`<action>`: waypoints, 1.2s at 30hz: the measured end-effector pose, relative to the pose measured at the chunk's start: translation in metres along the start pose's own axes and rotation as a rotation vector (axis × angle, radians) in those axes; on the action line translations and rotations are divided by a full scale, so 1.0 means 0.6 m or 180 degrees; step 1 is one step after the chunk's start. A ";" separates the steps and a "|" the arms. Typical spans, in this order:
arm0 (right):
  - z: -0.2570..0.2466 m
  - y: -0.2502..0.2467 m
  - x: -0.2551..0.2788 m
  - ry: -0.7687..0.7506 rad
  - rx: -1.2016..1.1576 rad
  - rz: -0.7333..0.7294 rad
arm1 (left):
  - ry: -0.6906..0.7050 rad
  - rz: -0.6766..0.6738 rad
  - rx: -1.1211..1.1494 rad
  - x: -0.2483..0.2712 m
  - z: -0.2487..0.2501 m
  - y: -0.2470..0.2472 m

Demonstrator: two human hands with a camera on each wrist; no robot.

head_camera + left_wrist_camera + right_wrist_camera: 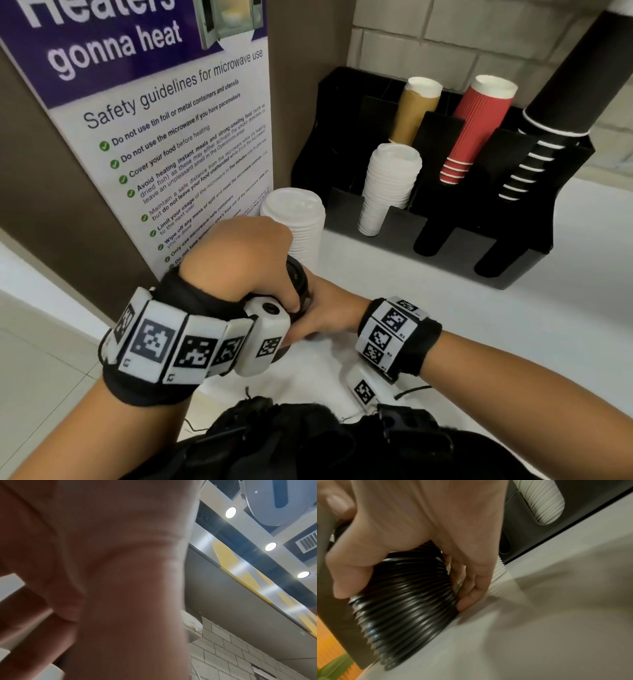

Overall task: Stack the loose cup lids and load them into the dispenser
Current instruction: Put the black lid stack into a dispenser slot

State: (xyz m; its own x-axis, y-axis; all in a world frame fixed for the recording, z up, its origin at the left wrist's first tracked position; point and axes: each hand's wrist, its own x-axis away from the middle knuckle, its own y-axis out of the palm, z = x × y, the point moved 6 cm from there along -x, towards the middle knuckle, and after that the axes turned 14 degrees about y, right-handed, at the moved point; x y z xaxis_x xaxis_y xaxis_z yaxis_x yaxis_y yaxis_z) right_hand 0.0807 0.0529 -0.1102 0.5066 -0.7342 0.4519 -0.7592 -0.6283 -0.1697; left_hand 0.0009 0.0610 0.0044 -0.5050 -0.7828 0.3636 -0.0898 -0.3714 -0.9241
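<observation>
A stack of black cup lids [298, 274] [402, 595] stands on the white counter [513, 342], close to my body. My left hand [246, 260] lies over its top with the fingers curled down its side. My right hand [325, 315] [412, 531] grips the stack from the right, thumb on one side and fingers on the other. A taller stack of white lids [294, 219] [500, 580] stands just behind. The black dispenser [513, 267] [518, 534] sits at the back right, with white lids [390, 185] in one front slot. The left wrist view shows only my blurred left hand [120, 574].
A microwave safety poster [171, 137] leans on the brown wall at left. The dispenser's rear slots hold brown cups [414, 109], red cups [476, 126] and a tall column of black cups [561, 102]. Bare counter lies to the right of my hands.
</observation>
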 end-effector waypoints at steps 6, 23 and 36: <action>0.025 -0.050 0.052 0.0105 0.0228 0.0281 | 0.0442 0.0091 0.0082 -0.020 0.045 0.001; 0.067 -0.220 0.095 -0.0041 -0.0016 0.1927 | 0.1136 0.1270 0.0707 -0.127 0.112 -0.026; -0.069 -0.268 0.117 0.0311 0.1544 0.1372 | 0.1193 0.2891 0.3027 -0.091 0.040 -0.042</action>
State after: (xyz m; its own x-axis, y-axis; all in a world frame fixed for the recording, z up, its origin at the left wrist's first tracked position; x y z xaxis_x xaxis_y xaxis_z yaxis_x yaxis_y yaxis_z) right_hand 0.2213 0.1131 -0.0150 0.1415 -0.9337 0.3288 -0.6038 -0.3446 -0.7188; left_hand 0.0511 0.1013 0.0103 -0.2830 -0.8084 -0.5161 0.9376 -0.1198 -0.3265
